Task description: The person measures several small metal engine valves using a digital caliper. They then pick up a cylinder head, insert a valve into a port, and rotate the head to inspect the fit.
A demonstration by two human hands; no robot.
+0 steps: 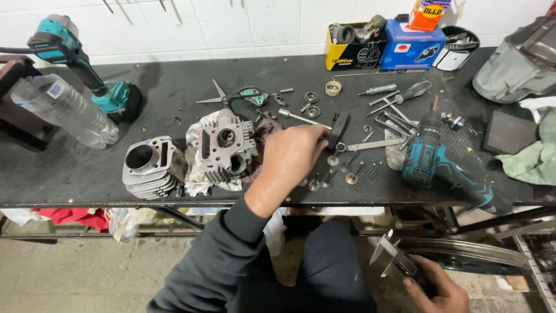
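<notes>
Landmark: cylinder head [223, 148]. Left of it, touching or nearly so, stands the cylinder [147, 165]; beyond that, bare bench [58, 174] runs to the bottle [66, 110]. To its right, valves [333, 171], a black block [337, 128] and rods crowd the surface up to the drill [431, 159]; scissors [234, 95] lie behind it.

— What's on your bench left side?
— Plastic bottle [63, 110], teal grinder [75, 61], finned cylinder [149, 167], cylinder head [223, 148].
— Right?
— Teal drill [434, 159], scissors [234, 95], boxes [385, 43] at the wall.

Two teal power tools [431, 162], two finned engine parts [150, 168], one plastic bottle [63, 110], one scissors [231, 95]
</notes>
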